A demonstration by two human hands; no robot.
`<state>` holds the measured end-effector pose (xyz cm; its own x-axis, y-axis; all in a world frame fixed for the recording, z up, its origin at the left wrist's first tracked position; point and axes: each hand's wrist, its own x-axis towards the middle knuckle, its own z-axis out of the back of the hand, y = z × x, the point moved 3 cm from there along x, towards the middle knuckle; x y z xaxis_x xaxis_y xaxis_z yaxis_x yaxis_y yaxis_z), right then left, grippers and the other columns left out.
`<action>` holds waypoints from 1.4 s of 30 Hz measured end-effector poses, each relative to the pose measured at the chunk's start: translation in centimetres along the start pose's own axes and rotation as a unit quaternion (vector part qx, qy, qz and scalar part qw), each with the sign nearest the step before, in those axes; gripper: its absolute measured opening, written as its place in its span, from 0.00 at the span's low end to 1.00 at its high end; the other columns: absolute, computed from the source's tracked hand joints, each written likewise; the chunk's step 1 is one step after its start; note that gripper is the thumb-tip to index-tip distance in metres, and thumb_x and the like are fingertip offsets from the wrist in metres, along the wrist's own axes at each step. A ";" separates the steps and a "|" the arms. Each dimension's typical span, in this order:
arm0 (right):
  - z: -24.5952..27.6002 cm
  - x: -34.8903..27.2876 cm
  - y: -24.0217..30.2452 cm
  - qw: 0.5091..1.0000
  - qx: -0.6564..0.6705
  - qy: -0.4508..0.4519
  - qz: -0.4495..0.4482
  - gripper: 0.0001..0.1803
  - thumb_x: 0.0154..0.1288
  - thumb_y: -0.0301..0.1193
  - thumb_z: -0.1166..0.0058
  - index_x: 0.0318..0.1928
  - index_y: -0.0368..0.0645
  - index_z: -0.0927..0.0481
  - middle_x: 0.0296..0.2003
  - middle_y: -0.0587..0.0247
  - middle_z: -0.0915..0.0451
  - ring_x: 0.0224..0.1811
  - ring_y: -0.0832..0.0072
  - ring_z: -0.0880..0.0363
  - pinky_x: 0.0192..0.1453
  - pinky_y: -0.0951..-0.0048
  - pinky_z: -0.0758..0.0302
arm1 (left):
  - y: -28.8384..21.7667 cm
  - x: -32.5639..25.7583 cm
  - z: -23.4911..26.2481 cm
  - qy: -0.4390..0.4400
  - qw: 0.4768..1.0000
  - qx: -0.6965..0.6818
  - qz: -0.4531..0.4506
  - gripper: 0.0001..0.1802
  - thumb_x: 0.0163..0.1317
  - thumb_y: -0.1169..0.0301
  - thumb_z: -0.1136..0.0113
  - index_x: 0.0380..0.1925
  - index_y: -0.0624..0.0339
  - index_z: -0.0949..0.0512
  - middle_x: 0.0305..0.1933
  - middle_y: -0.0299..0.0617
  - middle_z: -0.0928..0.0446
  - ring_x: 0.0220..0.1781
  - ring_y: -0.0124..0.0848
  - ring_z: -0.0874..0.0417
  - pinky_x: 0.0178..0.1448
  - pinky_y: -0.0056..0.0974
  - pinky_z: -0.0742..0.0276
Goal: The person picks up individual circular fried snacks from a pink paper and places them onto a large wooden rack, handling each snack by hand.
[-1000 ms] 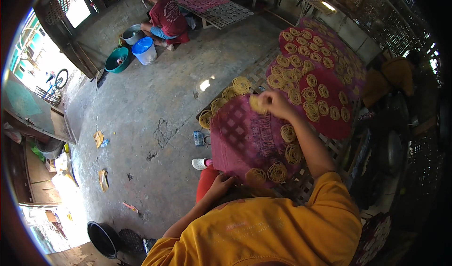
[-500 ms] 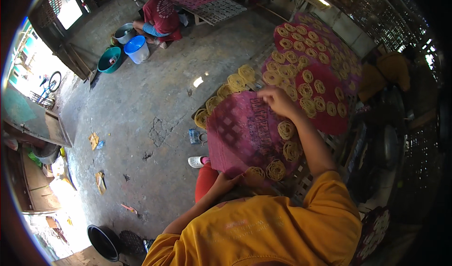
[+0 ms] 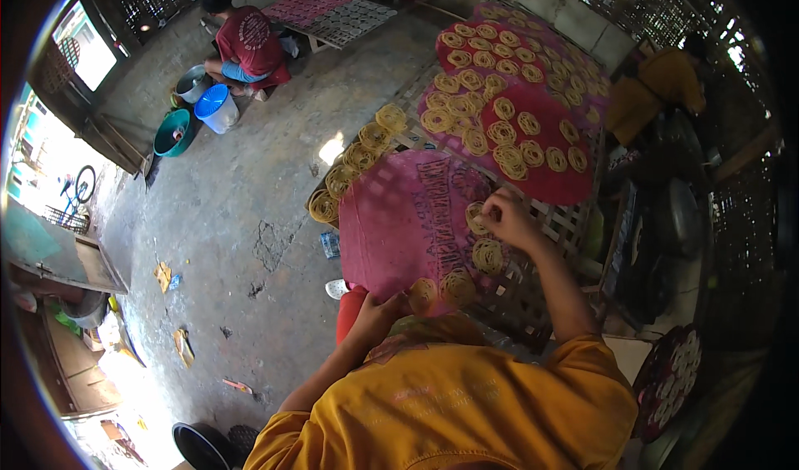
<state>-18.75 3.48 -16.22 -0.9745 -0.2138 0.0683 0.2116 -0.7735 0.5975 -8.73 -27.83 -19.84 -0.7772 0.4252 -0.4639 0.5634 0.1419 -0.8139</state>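
Observation:
A pink plastic sheet (image 3: 387, 220) with dark printing lies in front of me on a woven bamboo rack (image 3: 556, 228). Along its right and near edges sit several round, pale yellow nests of noodle-like strands, among them one noodle nest (image 3: 457, 288). My right hand (image 3: 509, 218) is closed, fingertips pinched at the edge of another noodle nest (image 3: 477, 218) on the sheet's right side. At the near edge, my left hand (image 3: 381, 316) is closed on the sheet's border, close to a nest; its fingertips are partly hidden.
More nests lie on red and pink sheets (image 3: 553, 174) at the far right, and in a row (image 3: 359, 155) along the rack's left side. A person in a red shirt (image 3: 247, 41) sits low at the back beside a blue bucket (image 3: 216, 108). Another person (image 3: 657, 91) is at the right.
My right hand has come from the pink sheet's far edge back toward me, to the nest on its right side. The sheet lies flatter and its printing shows more. The whole view has shifted.

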 end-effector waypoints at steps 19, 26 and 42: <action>-4.0 8.0 3.8 0.872 0.472 -0.046 -0.125 0.09 0.64 0.27 0.47 0.43 0.39 0.26 0.35 0.66 0.22 0.34 0.82 0.24 0.34 0.77 0.27 | -9.1 -10.2 6.2 0.088 0.867 -0.418 -0.258 0.28 0.63 0.59 0.53 0.58 0.69 0.33 0.62 0.54 0.32 0.64 0.47 0.31 0.68 0.54 0.37; -15.4 12.7 11.7 0.868 0.476 0.119 -0.073 0.13 0.64 0.25 0.48 0.49 0.39 0.24 0.41 0.59 0.19 0.43 0.77 0.20 0.48 0.75 0.23 | -13.4 -13.7 10.6 0.088 0.831 -0.364 -0.411 0.27 0.64 0.61 0.51 0.60 0.66 0.34 0.66 0.55 0.35 0.69 0.48 0.38 0.72 0.57 0.46; -10.5 5.4 24.3 0.768 0.585 0.242 0.097 0.11 0.66 0.32 0.45 0.43 0.39 0.23 0.38 0.66 0.21 0.40 0.81 0.23 0.46 0.77 0.27 | -12.9 -9.2 9.0 0.101 0.836 -0.394 -0.369 0.25 0.61 0.64 0.53 0.55 0.68 0.30 0.61 0.53 0.30 0.64 0.47 0.30 0.69 0.55 0.38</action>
<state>-18.10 -22.70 -9.74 -0.7305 -0.6738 0.1115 -0.1386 0.3061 0.9418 -11.36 -41.56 -8.27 -0.9760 0.0940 0.1963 0.0239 0.9427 -0.3327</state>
